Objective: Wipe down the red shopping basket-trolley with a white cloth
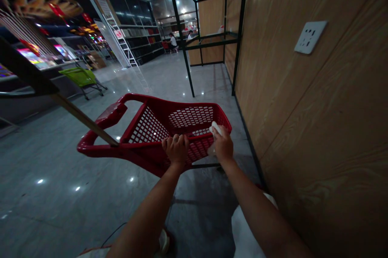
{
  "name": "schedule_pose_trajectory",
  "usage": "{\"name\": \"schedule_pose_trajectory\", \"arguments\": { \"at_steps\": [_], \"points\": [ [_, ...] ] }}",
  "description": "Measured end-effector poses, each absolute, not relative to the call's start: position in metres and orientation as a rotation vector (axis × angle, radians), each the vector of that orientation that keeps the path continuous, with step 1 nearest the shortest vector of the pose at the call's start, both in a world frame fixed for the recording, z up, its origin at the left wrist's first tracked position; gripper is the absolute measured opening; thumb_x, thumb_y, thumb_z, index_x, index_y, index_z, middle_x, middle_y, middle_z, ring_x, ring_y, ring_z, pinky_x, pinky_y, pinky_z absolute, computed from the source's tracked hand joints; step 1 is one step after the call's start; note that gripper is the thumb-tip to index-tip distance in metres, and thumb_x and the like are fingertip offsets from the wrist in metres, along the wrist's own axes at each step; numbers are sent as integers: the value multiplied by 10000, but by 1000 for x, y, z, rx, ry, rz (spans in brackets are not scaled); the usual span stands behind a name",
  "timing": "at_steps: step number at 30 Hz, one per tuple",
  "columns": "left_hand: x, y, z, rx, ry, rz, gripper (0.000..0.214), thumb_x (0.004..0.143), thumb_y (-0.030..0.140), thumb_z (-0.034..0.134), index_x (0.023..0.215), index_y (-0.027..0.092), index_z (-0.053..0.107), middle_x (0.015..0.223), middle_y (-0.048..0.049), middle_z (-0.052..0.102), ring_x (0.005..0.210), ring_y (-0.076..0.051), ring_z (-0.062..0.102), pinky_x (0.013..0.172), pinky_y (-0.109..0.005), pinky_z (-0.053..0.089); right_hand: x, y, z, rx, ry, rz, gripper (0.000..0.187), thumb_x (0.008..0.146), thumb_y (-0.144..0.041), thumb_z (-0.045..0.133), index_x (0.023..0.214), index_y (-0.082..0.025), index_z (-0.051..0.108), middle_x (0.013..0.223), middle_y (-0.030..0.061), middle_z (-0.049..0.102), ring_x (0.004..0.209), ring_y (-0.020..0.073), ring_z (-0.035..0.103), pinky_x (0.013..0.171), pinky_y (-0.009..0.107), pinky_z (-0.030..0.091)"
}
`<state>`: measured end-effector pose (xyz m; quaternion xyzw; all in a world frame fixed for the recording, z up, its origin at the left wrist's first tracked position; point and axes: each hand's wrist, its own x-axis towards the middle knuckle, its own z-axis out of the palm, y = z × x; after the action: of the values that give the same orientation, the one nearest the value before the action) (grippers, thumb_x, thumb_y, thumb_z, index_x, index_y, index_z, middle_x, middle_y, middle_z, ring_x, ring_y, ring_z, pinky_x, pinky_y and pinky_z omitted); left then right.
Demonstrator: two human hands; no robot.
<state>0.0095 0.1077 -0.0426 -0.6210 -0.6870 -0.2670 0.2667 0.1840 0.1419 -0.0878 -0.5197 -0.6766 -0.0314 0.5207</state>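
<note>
And here's the red shopping cart, right in front of the person, its underside and wheels mostly out of sight! The left hand folds its fingers over the cart's near rim, gripping it, thumb hidden. At the cart's narrow end, the right hand pinches a crumpled white cloth, half covered by fingers. A wooden pole slants across the cart's handle end, its dark top cut off. Glossy moulded plastic, holes everywhere! Beneath the cart, polished grey floor; to its right, wood-grain wall; beyond, a dark metal frame.
</note>
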Motion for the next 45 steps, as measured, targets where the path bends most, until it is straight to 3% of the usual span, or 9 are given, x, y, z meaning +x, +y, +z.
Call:
{"name": "schedule_pose_trajectory", "arguments": {
  "at_steps": [6,12,19,26,30,37,40,45],
  "points": [
    [6,107,-41,-1725,-1915,-752,304,897,351,441,648,251,584,731,-36,596,784,-214,455,888,-413,243,120,113,-79,-974,-1872,-42,434,921,-121,472,1333,-244,536,1384,43,517,1334,205,388,1113,390,368],
    [7,107,-38,-1743,-1921,-763,346,909,350,405,626,247,577,717,-34,590,764,-209,443,882,-415,240,171,136,-91,-1084,-1838,-50,452,881,-65,481,1258,-284,602,1340,21,559,1325,213,406,1089,407,402],
    [10,110,-45,-1689,-1905,-778,339,914,346,408,648,243,591,754,-38,609,786,-207,464,928,-422,238,191,146,-96,-1274,-1532,-46,436,924,-76,383,1266,-244,595,1325,60,563,1297,206,437,1086,441,392],
    [7,108,-43,-1724,-1933,-737,307,905,356,420,676,242,591,760,-43,601,791,-216,457,923,-435,249,118,113,-79,-980,-1834,-4,416,923,-113,465,1311,-234,558,1366,54,533,1325,195,404,1116,380,366],
    [4,108,-44,-1728,-1938,-720,332,917,367,403,662,239,572,759,-39,593,793,-211,446,918,-433,241,131,116,-82,-991,-1900,-17,447,902,-93,474,1308,-258,561,1387,37,515,1341,193,384,1113,360,372],
    [9,110,-44,-1720,-1953,-840,313,887,336,435,620,241,568,738,-39,590,787,-210,448,923,-433,233,198,147,-99,-1261,-1538,-54,513,885,-33,351,1306,-237,561,1366,67,524,1364,220,345,1101,470,366],
    [11,110,-44,-1702,-1949,-844,320,894,343,427,625,242,566,732,-36,588,785,-208,449,931,-429,234,181,141,-97,-1219,-1514,-32,467,928,-71,339,1321,-217,544,1389,93,503,1337,214,384,1109,477,349],
    [10,107,-43,-1728,-1959,-805,332,921,349,390,668,228,567,754,-39,587,806,-211,450,948,-445,222,119,114,-88,-1009,-1751,10,425,941,-108,409,1325,-234,542,1380,64,518,1347,191,376,1125,408,348]
  ]
}}
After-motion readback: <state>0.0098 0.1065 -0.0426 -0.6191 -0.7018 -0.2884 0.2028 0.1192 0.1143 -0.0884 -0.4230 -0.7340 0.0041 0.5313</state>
